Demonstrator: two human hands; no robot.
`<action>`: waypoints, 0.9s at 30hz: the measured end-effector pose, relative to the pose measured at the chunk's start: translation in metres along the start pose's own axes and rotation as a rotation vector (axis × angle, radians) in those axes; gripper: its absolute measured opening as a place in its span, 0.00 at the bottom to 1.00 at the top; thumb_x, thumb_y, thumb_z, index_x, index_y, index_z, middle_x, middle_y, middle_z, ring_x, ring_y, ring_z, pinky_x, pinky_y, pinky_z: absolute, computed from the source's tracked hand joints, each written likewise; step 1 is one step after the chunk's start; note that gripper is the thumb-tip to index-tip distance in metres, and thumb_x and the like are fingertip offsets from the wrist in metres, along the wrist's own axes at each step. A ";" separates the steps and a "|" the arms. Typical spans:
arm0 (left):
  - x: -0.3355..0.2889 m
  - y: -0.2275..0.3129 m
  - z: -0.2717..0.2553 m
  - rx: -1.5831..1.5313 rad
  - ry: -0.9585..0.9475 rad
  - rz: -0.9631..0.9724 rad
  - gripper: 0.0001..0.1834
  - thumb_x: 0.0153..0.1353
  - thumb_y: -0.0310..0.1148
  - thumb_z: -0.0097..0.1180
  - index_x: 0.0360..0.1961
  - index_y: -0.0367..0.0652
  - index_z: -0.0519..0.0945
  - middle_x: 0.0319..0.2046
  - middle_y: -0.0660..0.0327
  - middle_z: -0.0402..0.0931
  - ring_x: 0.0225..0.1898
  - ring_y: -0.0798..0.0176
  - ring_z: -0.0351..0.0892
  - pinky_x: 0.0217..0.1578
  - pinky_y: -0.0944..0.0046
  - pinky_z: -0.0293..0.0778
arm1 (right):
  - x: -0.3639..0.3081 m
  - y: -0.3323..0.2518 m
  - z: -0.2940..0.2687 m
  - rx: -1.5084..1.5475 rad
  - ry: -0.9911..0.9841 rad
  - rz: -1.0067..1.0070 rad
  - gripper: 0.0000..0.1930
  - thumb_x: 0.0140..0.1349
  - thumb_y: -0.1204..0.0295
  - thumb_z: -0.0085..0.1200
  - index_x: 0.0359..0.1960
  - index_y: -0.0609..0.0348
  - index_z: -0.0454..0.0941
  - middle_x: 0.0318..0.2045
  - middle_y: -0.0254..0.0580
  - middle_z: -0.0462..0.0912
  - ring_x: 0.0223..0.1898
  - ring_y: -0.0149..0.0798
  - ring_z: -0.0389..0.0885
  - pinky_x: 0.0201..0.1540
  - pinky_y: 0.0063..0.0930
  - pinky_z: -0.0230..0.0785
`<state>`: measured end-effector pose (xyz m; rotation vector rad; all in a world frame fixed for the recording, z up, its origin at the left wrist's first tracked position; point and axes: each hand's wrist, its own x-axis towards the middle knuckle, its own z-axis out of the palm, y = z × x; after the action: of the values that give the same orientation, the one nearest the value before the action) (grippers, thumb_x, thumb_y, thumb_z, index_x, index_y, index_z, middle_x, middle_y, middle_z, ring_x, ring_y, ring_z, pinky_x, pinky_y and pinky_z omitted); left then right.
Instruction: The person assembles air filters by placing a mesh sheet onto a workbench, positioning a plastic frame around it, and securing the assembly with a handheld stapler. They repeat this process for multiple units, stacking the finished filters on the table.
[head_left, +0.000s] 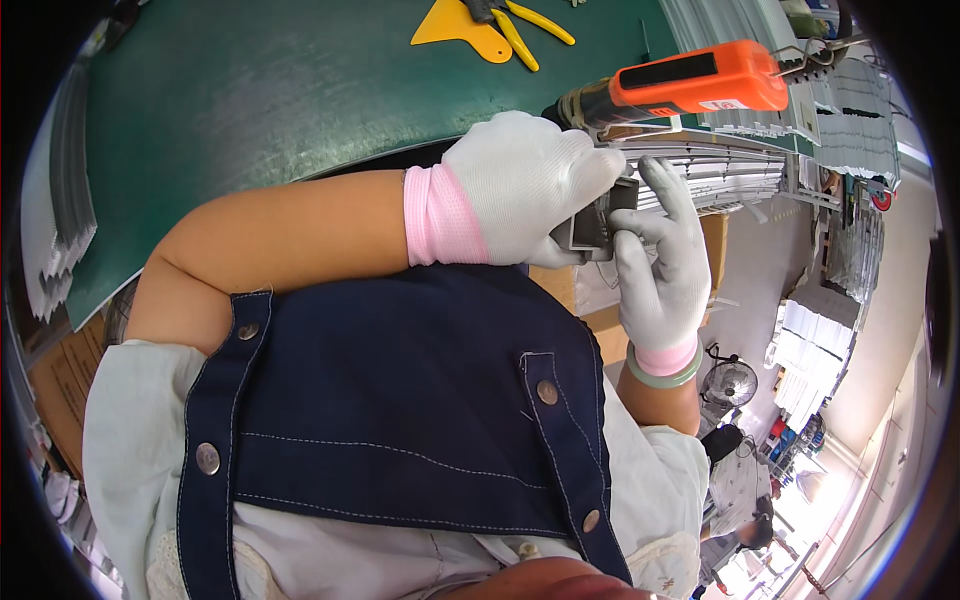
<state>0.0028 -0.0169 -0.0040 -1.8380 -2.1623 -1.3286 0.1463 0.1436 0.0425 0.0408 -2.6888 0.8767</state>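
Just off the near edge of the green table (290, 95), whose wide top stretches away ahead and to my left, my left grip (530, 185) is closed around a small grey box (590, 233), with an orange screwdriver (695, 80) close beyond. My right grip (664, 255) is half curled, fingertips at the box's right side; whether they pinch it I cannot tell.

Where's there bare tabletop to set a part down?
Widest: green tabletop between the white stack at far left and the yellow scraper, beyond the left forearm. Smaller: between the yellow-handled pliers and orange power tool. Crowded: right side, with white strips, left hand and right hand at the grey part.
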 end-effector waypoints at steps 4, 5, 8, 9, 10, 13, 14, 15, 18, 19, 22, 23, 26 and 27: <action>-0.001 -0.002 0.002 -0.001 0.008 0.007 0.39 0.41 0.41 0.76 0.54 0.40 0.72 0.29 0.53 0.78 0.31 0.44 0.81 0.31 0.49 0.76 | 0.007 -0.005 -0.007 -0.181 -0.053 -0.074 0.07 0.53 0.80 0.58 0.35 0.61 0.82 0.59 0.61 0.75 0.65 0.65 0.69 0.68 0.53 0.57; -0.001 -0.001 0.001 -0.003 -0.012 0.000 0.39 0.41 0.41 0.76 0.54 0.40 0.72 0.29 0.53 0.78 0.31 0.44 0.81 0.31 0.49 0.77 | 0.009 -0.005 -0.009 -0.154 -0.076 -0.081 0.07 0.53 0.80 0.58 0.35 0.61 0.83 0.59 0.61 0.76 0.64 0.65 0.69 0.68 0.53 0.57; 0.000 0.001 0.000 0.006 -0.042 -0.018 0.39 0.42 0.41 0.76 0.54 0.40 0.72 0.30 0.53 0.78 0.32 0.44 0.81 0.32 0.49 0.77 | 0.014 0.003 -0.013 -0.044 -0.127 -0.091 0.08 0.52 0.79 0.59 0.35 0.60 0.84 0.58 0.61 0.76 0.64 0.66 0.70 0.68 0.54 0.57; 0.000 0.001 0.000 0.006 -0.034 -0.013 0.39 0.42 0.41 0.76 0.54 0.40 0.72 0.30 0.53 0.78 0.32 0.44 0.81 0.32 0.49 0.77 | 0.014 0.004 -0.014 0.004 -0.130 -0.073 0.09 0.52 0.79 0.59 0.36 0.59 0.84 0.58 0.60 0.77 0.64 0.66 0.70 0.68 0.55 0.56; 0.000 0.001 -0.001 0.007 -0.026 -0.007 0.39 0.42 0.41 0.76 0.54 0.40 0.72 0.30 0.52 0.78 0.32 0.44 0.81 0.32 0.49 0.77 | 0.015 0.005 -0.015 0.052 -0.134 -0.056 0.10 0.51 0.79 0.60 0.36 0.59 0.84 0.58 0.60 0.77 0.63 0.66 0.70 0.68 0.56 0.56; 0.001 0.001 -0.002 -0.004 -0.033 -0.025 0.39 0.41 0.40 0.76 0.54 0.40 0.72 0.30 0.52 0.78 0.32 0.44 0.81 0.33 0.49 0.77 | 0.018 0.001 -0.010 -0.160 -0.044 -0.117 0.11 0.49 0.79 0.59 0.36 0.57 0.85 0.58 0.59 0.77 0.63 0.67 0.70 0.68 0.59 0.55; 0.001 0.001 -0.002 -0.006 -0.020 -0.015 0.39 0.41 0.40 0.76 0.54 0.40 0.72 0.30 0.52 0.78 0.32 0.44 0.81 0.33 0.49 0.77 | 0.019 0.000 -0.012 -0.194 -0.074 -0.131 0.11 0.49 0.79 0.60 0.36 0.57 0.85 0.58 0.59 0.77 0.63 0.67 0.70 0.68 0.60 0.54; 0.000 0.000 -0.001 -0.008 -0.008 -0.008 0.39 0.41 0.41 0.76 0.54 0.40 0.72 0.30 0.52 0.78 0.32 0.44 0.81 0.33 0.49 0.77 | 0.021 -0.003 -0.016 -0.226 -0.106 -0.145 0.11 0.49 0.79 0.60 0.36 0.57 0.85 0.58 0.59 0.77 0.63 0.67 0.70 0.68 0.61 0.54; -0.001 0.000 -0.001 0.007 -0.018 -0.004 0.38 0.41 0.42 0.76 0.53 0.41 0.73 0.30 0.52 0.78 0.32 0.44 0.81 0.33 0.49 0.77 | 0.022 -0.003 -0.019 -0.234 -0.158 -0.159 0.10 0.48 0.78 0.61 0.34 0.57 0.85 0.58 0.58 0.77 0.64 0.67 0.70 0.68 0.62 0.54; -0.001 0.001 -0.001 0.016 -0.029 -0.005 0.38 0.41 0.42 0.76 0.53 0.41 0.73 0.30 0.52 0.78 0.32 0.44 0.81 0.33 0.49 0.77 | 0.022 -0.002 -0.020 -0.223 -0.168 -0.159 0.09 0.48 0.77 0.61 0.33 0.57 0.85 0.59 0.57 0.77 0.64 0.67 0.69 0.68 0.62 0.54; -0.001 0.003 0.000 0.041 -0.076 -0.010 0.38 0.42 0.43 0.76 0.53 0.40 0.73 0.29 0.52 0.78 0.31 0.44 0.81 0.32 0.49 0.77 | 0.029 0.000 -0.021 -0.167 -0.221 -0.154 0.07 0.48 0.77 0.61 0.31 0.57 0.84 0.59 0.56 0.77 0.64 0.65 0.69 0.67 0.59 0.56; -0.001 0.003 0.001 0.043 -0.072 -0.011 0.38 0.42 0.44 0.76 0.53 0.40 0.73 0.29 0.52 0.78 0.31 0.44 0.81 0.32 0.49 0.77 | 0.032 0.001 -0.021 -0.125 -0.239 -0.139 0.07 0.48 0.77 0.61 0.31 0.57 0.84 0.59 0.56 0.77 0.63 0.65 0.70 0.67 0.58 0.57; 0.000 0.002 0.000 0.021 -0.044 0.010 0.37 0.43 0.44 0.75 0.52 0.40 0.73 0.29 0.52 0.78 0.31 0.44 0.81 0.32 0.49 0.77 | 0.036 -0.002 -0.021 -0.044 -0.256 -0.064 0.07 0.47 0.77 0.62 0.30 0.58 0.84 0.59 0.55 0.77 0.62 0.63 0.71 0.65 0.54 0.59; -0.001 0.001 0.001 0.008 -0.023 0.014 0.37 0.43 0.45 0.75 0.52 0.40 0.73 0.29 0.52 0.78 0.31 0.45 0.82 0.32 0.49 0.77 | 0.036 -0.003 -0.020 -0.029 -0.246 -0.034 0.06 0.47 0.76 0.62 0.30 0.58 0.84 0.58 0.54 0.77 0.61 0.62 0.72 0.65 0.53 0.60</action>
<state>0.0042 -0.0172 -0.0044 -1.8711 -2.1583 -1.3002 0.1182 0.1553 0.0707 0.1998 -2.9169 0.8734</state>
